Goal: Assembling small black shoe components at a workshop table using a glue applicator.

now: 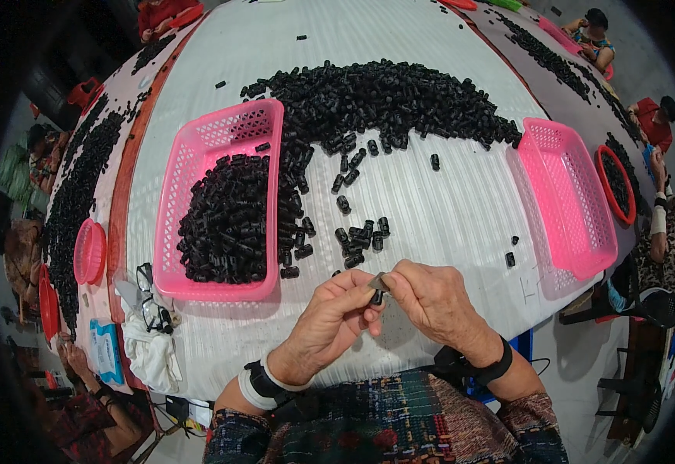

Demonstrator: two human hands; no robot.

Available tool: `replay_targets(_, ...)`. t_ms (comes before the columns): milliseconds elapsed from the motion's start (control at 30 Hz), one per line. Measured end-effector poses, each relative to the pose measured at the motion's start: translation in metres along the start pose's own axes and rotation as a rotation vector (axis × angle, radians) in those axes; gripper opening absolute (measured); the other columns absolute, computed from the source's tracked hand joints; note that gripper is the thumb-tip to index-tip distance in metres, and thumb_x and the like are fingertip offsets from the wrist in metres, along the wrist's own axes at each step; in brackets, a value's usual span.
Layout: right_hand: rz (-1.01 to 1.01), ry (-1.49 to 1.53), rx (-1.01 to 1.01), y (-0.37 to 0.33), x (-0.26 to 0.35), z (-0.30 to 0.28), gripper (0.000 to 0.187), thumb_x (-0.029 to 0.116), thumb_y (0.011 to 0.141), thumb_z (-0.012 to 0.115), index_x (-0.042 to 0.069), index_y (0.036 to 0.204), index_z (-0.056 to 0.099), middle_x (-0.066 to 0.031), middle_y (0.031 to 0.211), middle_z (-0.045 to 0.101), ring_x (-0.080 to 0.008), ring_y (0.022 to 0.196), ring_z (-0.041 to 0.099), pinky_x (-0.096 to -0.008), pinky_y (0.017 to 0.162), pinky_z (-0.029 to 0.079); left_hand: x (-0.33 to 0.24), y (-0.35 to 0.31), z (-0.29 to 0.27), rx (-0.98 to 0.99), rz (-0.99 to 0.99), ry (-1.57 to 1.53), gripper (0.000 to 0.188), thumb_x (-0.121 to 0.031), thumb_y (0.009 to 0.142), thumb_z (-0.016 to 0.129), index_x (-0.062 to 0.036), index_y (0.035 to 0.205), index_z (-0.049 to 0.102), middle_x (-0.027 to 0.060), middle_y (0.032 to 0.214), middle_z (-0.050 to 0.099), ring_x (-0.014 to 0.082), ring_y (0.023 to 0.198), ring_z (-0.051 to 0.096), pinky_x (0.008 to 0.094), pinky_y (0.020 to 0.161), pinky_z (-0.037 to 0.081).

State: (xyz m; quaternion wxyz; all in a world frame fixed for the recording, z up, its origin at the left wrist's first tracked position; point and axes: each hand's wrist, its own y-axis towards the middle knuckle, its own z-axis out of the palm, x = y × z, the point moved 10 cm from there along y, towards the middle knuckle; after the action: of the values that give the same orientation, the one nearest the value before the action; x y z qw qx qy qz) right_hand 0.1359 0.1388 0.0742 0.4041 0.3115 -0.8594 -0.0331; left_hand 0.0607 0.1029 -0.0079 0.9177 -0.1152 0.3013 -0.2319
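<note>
My left hand (326, 321) pinches a small black cylindrical plastic part (377, 298) near the table's front edge. My right hand (439, 303) meets it there, its thumb and forefinger closed on a small flat grey blade-like piece (377, 281) that touches or overlaps the part; its exact kind is unclear. Just beyond my fingers lies a loose cluster of similar black parts (362, 236). To the left, a pink plastic basket (277, 193) holds a heap of the same parts (229, 224). A large pile of them (384, 97) spreads across the table farther off.
A second pink basket (565, 201) stands at the right table edge. Glasses (152, 305), a white cloth (150, 352) and a blue packet (107, 352) lie at the left. Other people sit along neighbouring tables with more black parts and red trays (616, 184).
</note>
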Motion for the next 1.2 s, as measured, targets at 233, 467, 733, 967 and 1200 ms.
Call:
replay_targets(233, 0.052, 0.038, 0.087, -0.003, -0.004, 0.009, 0.022, 0.02, 0.086, 0.052, 0.005, 0.07, 0.052, -0.0078, 0.052, 0.049, -0.0212, 0.045, 0.053, -0.0315, 0.041, 0.039, 0.0, 0.004, -0.004, 0.017, 0.002, -0.066, 0.012, -0.01, 0.087, 0.052, 0.0003, 0.091, 0.053, 0.0078, 0.077, 0.057, 0.011, 0.062, 0.054, 0.0249, 0.053, 0.049)
replay_targets(467, 0.01, 0.337, -0.076, 0.003, 0.005, -0.016, 0.02, 0.018, 0.076, 0.064, 0.003, 0.088, 0.057, -0.0101, 0.067, 0.052, -0.0216, 0.058, 0.055, -0.029, 0.049, 0.044, -0.001, 0.002, 0.003, 0.04, -0.031, -0.073, 0.013, -0.014, 0.087, 0.053, -0.0023, 0.092, 0.054, 0.0054, 0.075, 0.058, 0.0104, 0.06, 0.054, 0.0257, 0.055, 0.048)
replay_targets(733, -0.403, -0.133, -0.339, -0.02, 0.056, -0.021, 0.055, 0.01, 0.049, 0.073, -0.002, 0.101, 0.059, -0.0091, 0.078, 0.056, -0.0197, 0.059, 0.055, -0.0285, 0.047, 0.041, -0.002, -0.002, -0.001, -0.014, 0.034, -0.085, 0.015, -0.015, 0.088, 0.052, -0.0029, 0.096, 0.055, 0.0093, 0.077, 0.061, 0.0135, 0.067, 0.056, 0.0246, 0.058, 0.044)
replay_targets(967, -0.419, -0.206, -0.345, -0.025, 0.067, -0.021, 0.036, 0.006, 0.06, 0.073, 0.0, 0.093, 0.061, -0.0072, 0.071, 0.055, -0.018, 0.054, 0.052, -0.0274, 0.045, 0.039, -0.011, -0.01, 0.009, 0.033, 0.119, -0.094, 0.015, -0.013, 0.088, 0.051, -0.0017, 0.097, 0.056, 0.0092, 0.077, 0.061, 0.0144, 0.068, 0.057, 0.0254, 0.059, 0.043)
replay_targets(1200, -0.433, -0.189, -0.381, -0.029, 0.07, -0.023, 0.034, 0.003, 0.061, 0.074, 0.001, 0.092, 0.06, -0.0063, 0.07, 0.054, -0.0168, 0.053, 0.051, -0.0269, 0.045, 0.038, -0.008, -0.01, 0.012, 0.062, 0.099, -0.104, 0.016, -0.014, 0.088, 0.052, -0.0019, 0.096, 0.057, 0.008, 0.078, 0.061, 0.0124, 0.068, 0.055, 0.0239, 0.058, 0.043)
